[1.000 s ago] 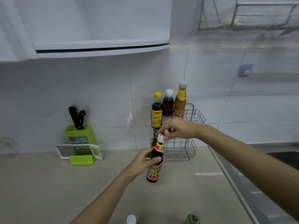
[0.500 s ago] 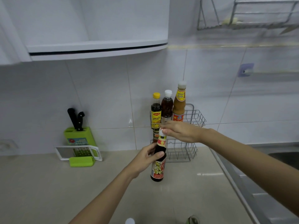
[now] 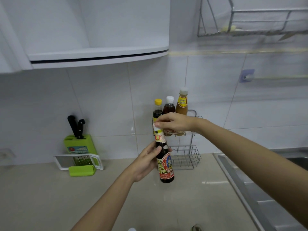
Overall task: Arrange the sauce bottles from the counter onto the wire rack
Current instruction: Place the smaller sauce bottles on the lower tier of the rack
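Three bottles (image 3: 170, 112) on wire rack (image 3: 186, 157) — beige counter (image 3: 50, 197), white tiles (image 3: 103, 100).

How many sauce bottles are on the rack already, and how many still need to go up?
Three bottles stand on the wire rack's top shelf: the yellow-capped bottle, the white-capped dark bottle and the orange sauce bottle. The left hand and right hand hold a dark sauce bottle in mid-air. Two caps at the bottom edge may be more bottles.
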Tool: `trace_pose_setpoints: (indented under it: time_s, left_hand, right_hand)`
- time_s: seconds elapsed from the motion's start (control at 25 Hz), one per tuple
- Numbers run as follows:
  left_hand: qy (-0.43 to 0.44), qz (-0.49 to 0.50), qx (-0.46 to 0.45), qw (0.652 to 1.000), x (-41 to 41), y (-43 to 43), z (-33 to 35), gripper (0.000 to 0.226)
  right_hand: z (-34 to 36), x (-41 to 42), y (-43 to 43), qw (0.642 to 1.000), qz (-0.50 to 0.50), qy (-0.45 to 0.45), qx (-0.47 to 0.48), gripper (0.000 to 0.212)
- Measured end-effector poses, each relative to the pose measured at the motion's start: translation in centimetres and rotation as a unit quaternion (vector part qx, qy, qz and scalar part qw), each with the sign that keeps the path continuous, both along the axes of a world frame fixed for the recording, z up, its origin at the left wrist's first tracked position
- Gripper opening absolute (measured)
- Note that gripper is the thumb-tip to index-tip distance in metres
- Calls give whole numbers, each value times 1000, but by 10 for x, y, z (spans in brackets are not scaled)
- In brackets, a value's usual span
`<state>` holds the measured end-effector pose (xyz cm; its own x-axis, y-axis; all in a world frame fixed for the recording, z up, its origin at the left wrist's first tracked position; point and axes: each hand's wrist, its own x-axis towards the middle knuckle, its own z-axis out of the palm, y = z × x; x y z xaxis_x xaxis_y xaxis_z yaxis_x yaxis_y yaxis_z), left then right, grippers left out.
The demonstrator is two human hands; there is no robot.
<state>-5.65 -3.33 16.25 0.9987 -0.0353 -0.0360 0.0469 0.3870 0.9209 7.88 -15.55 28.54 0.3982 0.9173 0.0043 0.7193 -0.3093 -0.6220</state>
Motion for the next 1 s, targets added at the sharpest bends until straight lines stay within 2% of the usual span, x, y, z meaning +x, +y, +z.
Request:
trace_pose_setpoints:
  time_s: [0.08,0.2,0.28,0.32,0.44,0.52,0.64,0.8,0.88,0.96,1.0]
  left_hand:
    - [-1,-3,6,1000,-1,1,3,41]
    - [-14,4,75,997,2,-2,12,42]
    - [-17,7,72,997,3,-2,15,43]
    - [-15,7,47,999,4,-1,16,43]
    - [1,-12,-30,999,3,5,19,44]
    - [5,-34,-43,998,3,2,20,48]
    - [2,-29,-42,999,4,-10,21,52]
    - [-15,-2,-61,998,10,-25,25,45]
    - [-10,-2,-41,999,13,-31,22,42]
    - [3,-3,-8,1000,16,-35,17,41]
    - [12,-3,1,1000,15,-35,14,40]
  right_hand:
    - [0,0,-3,1000,-12,-12,12,31]
    - [-9,-8,4,986,-125,-91,60,32]
    - [-10,-15,7,976,-165,-120,80,37]
    - [-6,-16,6,980,-152,-103,79,38]
    - [7,-13,-5,992,-91,28,82,38]
    - [8,-10,-9,989,-98,68,89,38]
    - [5,-9,-6,987,-144,1,69,41]
    - [3,-8,-1,972,-209,-83,69,44]
    - [0,-10,-2,965,-233,-112,44,43]
    - [-6,-11,-7,959,-259,-112,40,42]
    - [-11,-12,-12,960,-261,-82,58,42]
